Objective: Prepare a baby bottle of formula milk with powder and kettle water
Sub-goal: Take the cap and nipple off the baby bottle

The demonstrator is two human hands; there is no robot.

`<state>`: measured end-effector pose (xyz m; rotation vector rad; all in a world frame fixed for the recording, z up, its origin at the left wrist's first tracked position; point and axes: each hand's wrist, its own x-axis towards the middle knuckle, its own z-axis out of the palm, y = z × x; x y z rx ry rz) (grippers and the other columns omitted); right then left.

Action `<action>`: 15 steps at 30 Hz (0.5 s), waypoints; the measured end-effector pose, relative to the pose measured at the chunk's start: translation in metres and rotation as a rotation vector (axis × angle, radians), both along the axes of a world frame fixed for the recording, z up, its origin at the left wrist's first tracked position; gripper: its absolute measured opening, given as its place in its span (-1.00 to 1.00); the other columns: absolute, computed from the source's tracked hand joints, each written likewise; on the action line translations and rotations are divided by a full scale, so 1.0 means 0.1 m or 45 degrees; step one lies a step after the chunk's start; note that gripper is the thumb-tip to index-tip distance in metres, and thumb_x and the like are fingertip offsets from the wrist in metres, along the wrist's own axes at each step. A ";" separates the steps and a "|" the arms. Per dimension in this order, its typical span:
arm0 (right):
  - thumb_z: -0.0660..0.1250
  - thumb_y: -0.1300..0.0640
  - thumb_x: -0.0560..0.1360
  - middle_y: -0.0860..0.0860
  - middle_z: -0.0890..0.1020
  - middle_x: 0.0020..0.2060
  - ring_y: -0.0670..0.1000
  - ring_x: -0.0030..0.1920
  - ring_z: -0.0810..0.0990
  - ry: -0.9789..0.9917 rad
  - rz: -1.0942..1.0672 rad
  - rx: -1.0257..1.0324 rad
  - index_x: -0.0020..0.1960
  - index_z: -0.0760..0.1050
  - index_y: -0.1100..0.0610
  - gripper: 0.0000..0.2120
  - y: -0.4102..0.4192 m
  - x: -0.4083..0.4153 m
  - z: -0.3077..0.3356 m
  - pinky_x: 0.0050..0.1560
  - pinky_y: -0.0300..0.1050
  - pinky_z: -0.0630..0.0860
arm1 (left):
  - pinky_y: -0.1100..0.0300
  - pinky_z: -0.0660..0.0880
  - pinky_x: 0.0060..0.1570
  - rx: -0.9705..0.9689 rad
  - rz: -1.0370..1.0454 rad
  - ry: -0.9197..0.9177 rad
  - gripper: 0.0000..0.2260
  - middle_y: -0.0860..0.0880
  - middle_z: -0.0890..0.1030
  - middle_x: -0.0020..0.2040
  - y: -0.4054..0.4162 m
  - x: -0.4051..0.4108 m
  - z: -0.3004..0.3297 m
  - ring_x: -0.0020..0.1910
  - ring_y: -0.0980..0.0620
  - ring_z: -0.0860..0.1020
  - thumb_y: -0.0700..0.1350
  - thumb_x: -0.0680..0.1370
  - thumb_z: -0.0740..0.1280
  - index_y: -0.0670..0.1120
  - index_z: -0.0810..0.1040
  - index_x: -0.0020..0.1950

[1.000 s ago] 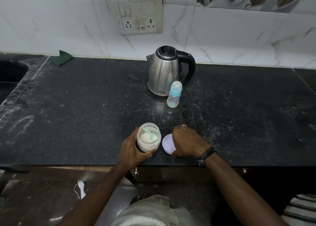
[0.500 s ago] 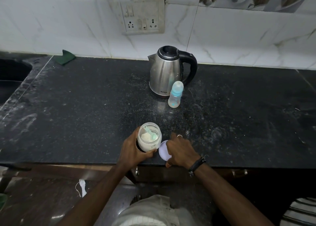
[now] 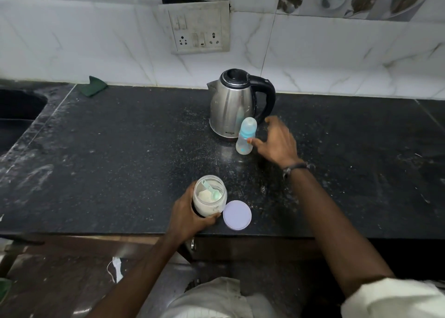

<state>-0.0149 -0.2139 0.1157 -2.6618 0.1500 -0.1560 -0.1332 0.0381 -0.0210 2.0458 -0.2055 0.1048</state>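
Note:
An open clear jar (image 3: 209, 196) of white formula powder stands near the counter's front edge, a pale green scoop (image 3: 212, 191) lying inside it. My left hand (image 3: 192, 216) grips the jar from the left. Its round white lid (image 3: 237, 214) lies flat on the counter just right of the jar. A capped baby bottle (image 3: 245, 136) with a blue collar stands in front of a steel kettle (image 3: 232, 105) with a black handle. My right hand (image 3: 277, 141) is spread open right beside the bottle, thumb at its side, fingers blurred.
The dark stone counter (image 3: 120, 161) is dusted with white specks. A sink (image 3: 16, 110) lies at the far left and a green cloth (image 3: 95, 88) at the back wall. A socket plate (image 3: 198, 27) is on the tiled wall above the kettle.
My right hand has let go of the lid, which now lies by the jar, and has moved up and away to the baby bottle. The left hand still holds the jar.

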 end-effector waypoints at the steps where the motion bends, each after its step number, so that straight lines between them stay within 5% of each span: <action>1: 0.54 -0.15 0.36 0.17 0.52 0.27 0.24 0.25 0.53 0.006 -0.005 -0.004 0.38 0.32 0.14 -0.25 0.00 0.12 0.03 0.13 0.10 0.50 | 0.45 0.43 0.17 -0.002 0.004 0.004 -0.19 0.35 0.57 0.23 0.00 -0.01 0.01 0.21 0.29 0.55 0.10 0.19 0.65 0.28 0.38 0.36; 15: 0.54 -0.06 0.40 0.22 0.56 0.20 0.26 0.15 0.57 0.179 0.069 -0.048 0.22 0.49 0.18 -0.48 0.16 0.50 -0.03 0.06 0.06 0.54 | 0.52 0.40 0.15 -0.037 0.006 0.103 -0.17 0.36 0.54 0.26 0.00 -0.05 0.08 0.24 0.30 0.53 0.18 0.20 0.64 0.31 0.33 0.39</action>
